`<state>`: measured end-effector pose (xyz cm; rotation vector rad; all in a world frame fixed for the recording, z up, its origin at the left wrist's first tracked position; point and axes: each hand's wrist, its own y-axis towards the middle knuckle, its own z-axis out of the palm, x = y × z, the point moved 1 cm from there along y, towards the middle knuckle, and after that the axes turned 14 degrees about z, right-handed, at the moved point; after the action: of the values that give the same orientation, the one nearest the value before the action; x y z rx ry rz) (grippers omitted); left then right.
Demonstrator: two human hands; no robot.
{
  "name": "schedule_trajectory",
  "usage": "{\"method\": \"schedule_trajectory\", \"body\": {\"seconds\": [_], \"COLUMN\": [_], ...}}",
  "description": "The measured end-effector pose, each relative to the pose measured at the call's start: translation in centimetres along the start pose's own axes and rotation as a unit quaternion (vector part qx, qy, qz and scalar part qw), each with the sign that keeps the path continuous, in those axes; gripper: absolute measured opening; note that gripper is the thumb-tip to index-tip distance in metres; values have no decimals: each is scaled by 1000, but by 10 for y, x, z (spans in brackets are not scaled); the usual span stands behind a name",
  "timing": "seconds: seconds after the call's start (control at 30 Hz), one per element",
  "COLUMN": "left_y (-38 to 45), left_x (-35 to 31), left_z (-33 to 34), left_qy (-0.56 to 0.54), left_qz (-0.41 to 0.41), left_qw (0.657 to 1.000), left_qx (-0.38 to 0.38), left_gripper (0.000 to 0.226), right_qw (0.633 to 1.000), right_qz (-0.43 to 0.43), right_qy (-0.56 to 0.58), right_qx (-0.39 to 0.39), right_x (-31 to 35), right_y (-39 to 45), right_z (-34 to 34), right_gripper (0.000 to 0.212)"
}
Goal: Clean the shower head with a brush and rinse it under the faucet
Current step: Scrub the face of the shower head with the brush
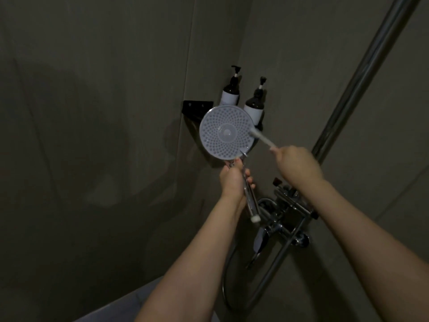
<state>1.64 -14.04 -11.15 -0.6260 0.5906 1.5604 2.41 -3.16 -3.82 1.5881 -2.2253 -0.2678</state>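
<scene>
Left hand (234,180) gripping shower head (226,133) handle; right hand (294,162) pinching brush (262,138).

We see open room across the left half of the frame, bare wall only. At centre the corner shelf (197,112) with two pump bottles (232,94) sits just behind the shower head (224,132), closing that side. On the right the slanting riser pipe (362,75) and, lower centre, the faucet (287,217) block passage.
</scene>
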Motion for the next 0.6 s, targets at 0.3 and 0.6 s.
{"method": "schedule_trajectory", "body": {"seconds": [0.3, 0.6], "left_y": [2, 6], "left_x": [8, 9], "left_z": [5, 4], "left_qy": [21, 14], "left_qz": [-26, -20], "left_qw": [999, 1000], "left_qx": [2, -1], "left_gripper": [18, 16], "right_qw": [999, 996], "right_qz": [25, 82], "right_qy": [9, 32], "right_qx": [27, -28], "right_x": [-4, -17], "right_y": [2, 3], "right_z": [2, -7], "right_gripper": [51, 53]}}
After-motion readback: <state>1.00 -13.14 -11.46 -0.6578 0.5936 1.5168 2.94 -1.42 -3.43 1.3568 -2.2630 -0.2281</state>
